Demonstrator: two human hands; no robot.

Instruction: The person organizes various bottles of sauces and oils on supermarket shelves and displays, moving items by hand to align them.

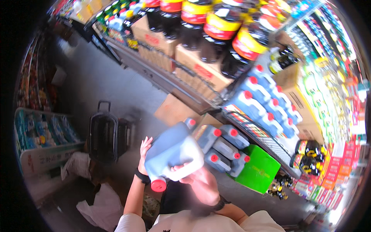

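Observation:
A large translucent plastic jug [171, 148] with dark liquid and a red cap is held tilted in front of my chest, its cap end towards me. My left hand [145, 149] presses against the jug's left side. My right hand [197, 181] is at the white handle side, with fingertips showing by the handle opening; the jug hides part of the grip. Past the jug, on the floor, several similar red-capped jugs [221, 150] stand close together beside an open cardboard box [207, 121]. More such jugs [261, 101] stand in rows on the shelf at right.
A bright green box [258, 169] sits beside the floor jugs. Large dark bottles [223, 20] and cartons [200, 72] fill the shelf ahead. Left of me are a black basket with a handle [103, 136], a bin of blue packets [49, 129] and a white plastic bag [103, 206].

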